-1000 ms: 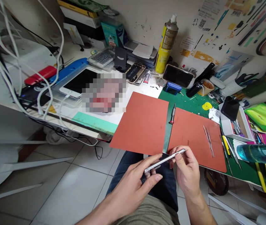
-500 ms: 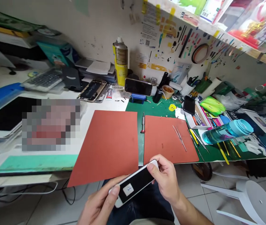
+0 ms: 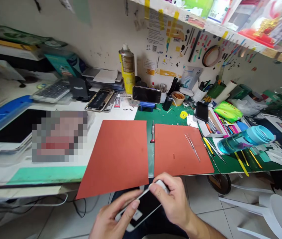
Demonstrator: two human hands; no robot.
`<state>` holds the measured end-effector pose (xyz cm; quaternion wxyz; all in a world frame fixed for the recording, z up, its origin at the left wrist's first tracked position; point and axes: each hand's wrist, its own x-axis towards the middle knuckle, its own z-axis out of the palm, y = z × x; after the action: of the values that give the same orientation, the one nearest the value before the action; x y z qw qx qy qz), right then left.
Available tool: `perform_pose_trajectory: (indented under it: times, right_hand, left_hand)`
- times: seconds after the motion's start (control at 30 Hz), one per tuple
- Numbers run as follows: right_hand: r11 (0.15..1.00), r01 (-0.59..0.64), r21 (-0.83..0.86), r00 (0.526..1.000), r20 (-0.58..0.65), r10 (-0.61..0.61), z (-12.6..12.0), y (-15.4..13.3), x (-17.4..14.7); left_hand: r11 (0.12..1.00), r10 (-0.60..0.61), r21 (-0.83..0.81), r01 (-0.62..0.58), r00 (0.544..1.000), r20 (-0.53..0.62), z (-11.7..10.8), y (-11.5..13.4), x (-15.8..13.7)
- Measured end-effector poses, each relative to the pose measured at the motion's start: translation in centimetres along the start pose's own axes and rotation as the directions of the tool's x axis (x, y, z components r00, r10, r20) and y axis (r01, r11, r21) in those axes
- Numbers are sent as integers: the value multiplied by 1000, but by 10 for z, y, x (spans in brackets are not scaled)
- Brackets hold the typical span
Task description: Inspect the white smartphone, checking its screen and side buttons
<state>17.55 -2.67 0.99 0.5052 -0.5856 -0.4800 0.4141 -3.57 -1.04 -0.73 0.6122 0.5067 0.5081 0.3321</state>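
A white phone (image 3: 143, 207) with a dark screen is held low over the lap, just in front of the table (image 3: 170, 116) edge, tilted so its top end points up and to the right. The left hand (image 3: 111, 217) is curled around the lower end, fingers wrapped over the near edge and a fingertip laid on the glass. The right hand (image 3: 173, 199) is closed on the upper end, thumb pressed down on the top corner, wrist bent inward. A small pale sticker can be made out on the lower part of the screen; the rest of the glass is plain black with a white bezel around it.

Just past the hands, two red mats (image 3: 121, 154) are laid side by side on the table, with a narrow green strip left showing between them. A small screwdriver (image 3: 152, 131) is lying in that gap, and tweezers (image 3: 192, 147) are resting on the right mat. A teal water bottle (image 3: 245, 139) is lying on its side further right among pens and clutter. On the left, a tablet (image 3: 9, 127) is sitting face up. At the back, another phone (image 3: 146, 94) is propped on a blue stand beside a yellow spray can (image 3: 128, 68) against the wall.
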Motion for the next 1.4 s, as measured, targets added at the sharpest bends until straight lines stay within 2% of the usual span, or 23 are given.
perform_pose_trajectory:
  times: [0.07, 0.1, 0.13, 0.23, 0.3, 0.37, 0.43, 0.5, 0.6, 0.7, 0.83, 0.97, 1.07, 1.4]
  right_hand:
    - [995, -48, 90, 981, -184, 64, 1, 10, -3]
    - [986, -53, 161, 953, -288, 98, 3, 15, -4]
    - [969, -57, 241, 929, -342, 140, 5, 19, -5]
    - [910, -102, 403, 905, -343, 253, 13, 30, -11]
    - [920, -107, 377, 923, -306, 233, 13, 34, -16]
    - [972, -77, 222, 961, -243, 132, 5, 34, -19]
    - [1000, 17, -20, 995, -102, -19, -4, 28, -19]
    - [973, 151, -175, 988, 62, -142, -11, 19, -17]
    - [940, 264, -216, 946, 248, -208, -9, 6, -11]
    - [929, 290, -230, 948, 204, -245, -1, 5, -10]
    - [943, 239, -233, 970, 105, -220, 4, 16, -16]
    - [971, 166, -171, 979, 144, -142, 6, 26, -20]
    - [983, 132, -131, 979, 174, -108, 7, 27, -19]
    - [989, 105, -105, 984, 155, -88, 9, 24, -20]
  left_hand:
    - [974, -57, -218, 57, 998, 4, 4, 1, 0]
    - [942, -49, -332, 39, 999, -22, 7, 1, 0]
    - [905, -28, -425, 10, 999, -35, 12, 2, 0]
    - [847, -34, -531, -22, 995, -95, 24, 0, 2]
    - [848, -35, -529, -44, 990, -139, 25, -2, 3]
    - [868, -16, -493, -59, 989, -147, 18, -5, 2]
    - [912, 17, -405, -61, 994, -111, 6, -7, -1]
    - [969, 62, -237, -71, 997, -47, -4, -7, -4]
    - [988, 141, 49, -145, 988, 63, -10, -3, -7]
    - [963, 208, 155, -222, 972, 107, -7, 1, -10]
    - [931, 306, 186, -314, 949, 72, -3, -1, -12]
    - [836, 484, 271, -478, 874, 47, -4, -6, -12]
    - [782, 553, 307, -543, 831, 61, -6, -7, -12]
    - [807, 529, 268, -526, 846, 69, -5, -2, -14]
